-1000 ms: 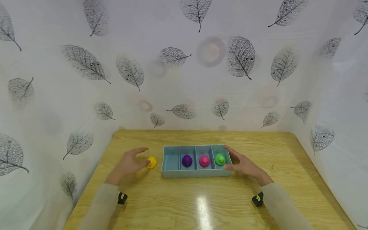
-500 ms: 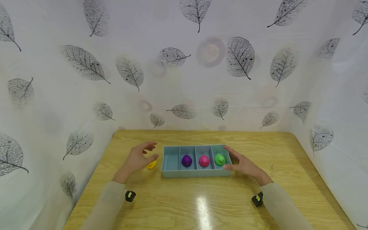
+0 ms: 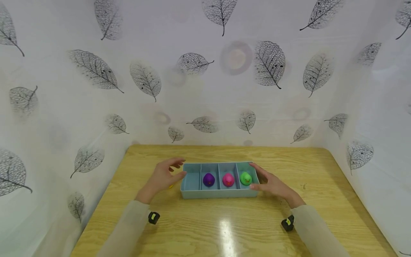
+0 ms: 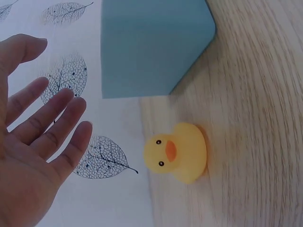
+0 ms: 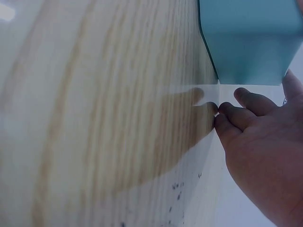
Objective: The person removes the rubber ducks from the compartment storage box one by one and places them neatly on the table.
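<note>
Hovering with fingers apart, the left hand is near the teal divided box, beside which a yellow rubber duck stands on the counter; the right hand clasps the box's right end; a purple duck, pink duck and green duck sit inside

In the head view, your left hand hid nearly all of the duck, and only the thumb and one finger of your right hand showed. The bottom edge cut off your sleeves. The wrist views cropped the tray. Dark specks were too small to identify.
</note>
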### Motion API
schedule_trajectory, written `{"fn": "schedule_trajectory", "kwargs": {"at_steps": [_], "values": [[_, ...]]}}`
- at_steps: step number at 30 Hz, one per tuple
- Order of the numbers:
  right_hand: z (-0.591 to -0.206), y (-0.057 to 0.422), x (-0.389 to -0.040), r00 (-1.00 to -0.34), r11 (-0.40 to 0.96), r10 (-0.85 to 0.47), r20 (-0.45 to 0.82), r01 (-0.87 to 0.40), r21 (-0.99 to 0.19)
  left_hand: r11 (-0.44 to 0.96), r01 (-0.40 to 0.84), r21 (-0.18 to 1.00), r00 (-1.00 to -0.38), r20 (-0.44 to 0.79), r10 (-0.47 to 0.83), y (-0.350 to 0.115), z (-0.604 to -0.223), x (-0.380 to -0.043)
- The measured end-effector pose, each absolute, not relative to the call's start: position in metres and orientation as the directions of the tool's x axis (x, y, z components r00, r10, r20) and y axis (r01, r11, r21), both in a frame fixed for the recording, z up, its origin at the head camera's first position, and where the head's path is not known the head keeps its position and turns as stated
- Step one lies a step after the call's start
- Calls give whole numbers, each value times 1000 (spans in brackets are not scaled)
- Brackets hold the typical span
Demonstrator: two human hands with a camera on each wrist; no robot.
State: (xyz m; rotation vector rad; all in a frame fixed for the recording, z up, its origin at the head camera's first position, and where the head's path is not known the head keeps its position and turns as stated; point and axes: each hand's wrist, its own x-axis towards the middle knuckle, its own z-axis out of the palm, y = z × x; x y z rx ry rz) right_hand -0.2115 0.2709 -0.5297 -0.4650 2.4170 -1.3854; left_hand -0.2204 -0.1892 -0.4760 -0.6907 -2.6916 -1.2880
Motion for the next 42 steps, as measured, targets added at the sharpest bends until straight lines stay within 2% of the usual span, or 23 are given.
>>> {"fn": "schedule_trajectory", "kwargs": {"at_steps": [12,23,42], "values": [[-530,270,-211,-899,484,-427,-99,-135,-865,505,502,702,-853,306,424,-170,-475,-223],[-531,271,-211,-900,478,-424,-101,-127,-869,480,550,684,-811,300,502,-155,-479,-227],[-533,273,-213,-895,471,-435,-99,-133,-872,562,530,635,-817,207,538,-134,-481,-231]]}}
